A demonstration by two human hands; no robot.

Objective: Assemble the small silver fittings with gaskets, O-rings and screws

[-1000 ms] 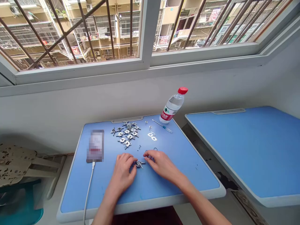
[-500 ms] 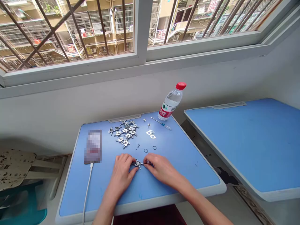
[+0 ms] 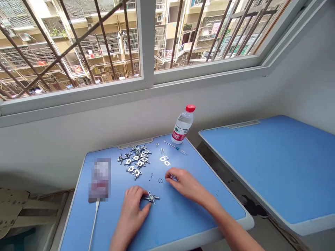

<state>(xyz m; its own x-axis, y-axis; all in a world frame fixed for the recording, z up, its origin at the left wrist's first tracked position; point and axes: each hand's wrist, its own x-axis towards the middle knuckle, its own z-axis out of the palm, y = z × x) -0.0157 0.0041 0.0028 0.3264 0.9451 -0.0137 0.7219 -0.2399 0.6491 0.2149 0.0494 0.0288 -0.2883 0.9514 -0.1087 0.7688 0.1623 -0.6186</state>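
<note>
A small metal fitting (image 3: 152, 198) with side stems and a thin pin lies on the blue table in front of me. My left hand (image 3: 133, 205) rests at its left, thumb and forefinger apart on either side of the left stem. Farther right, my right hand (image 3: 181, 179) is closed at the fingertips, low over the tabletop. Something small and shiny shows under its fingers, too covered to name. A thin dark ring (image 3: 160, 181) lies just left of that hand. Tiny screws (image 3: 151, 175) are scattered beyond it.
Several similar metal fittings (image 3: 136, 158) are heaped at the back. Flat metal plates (image 3: 164, 160), a screwdriver (image 3: 175, 147) and a water bottle (image 3: 182, 125) lie or stand to their right. A blurred phone (image 3: 99, 179) with a white cable is at left. Another blue table (image 3: 274, 160) stands at right.
My right hand has left the fitting and moved right and away from me, over where a second ring lay. My left fingers have spread beside the fitting. The camera view has tilted up.
</note>
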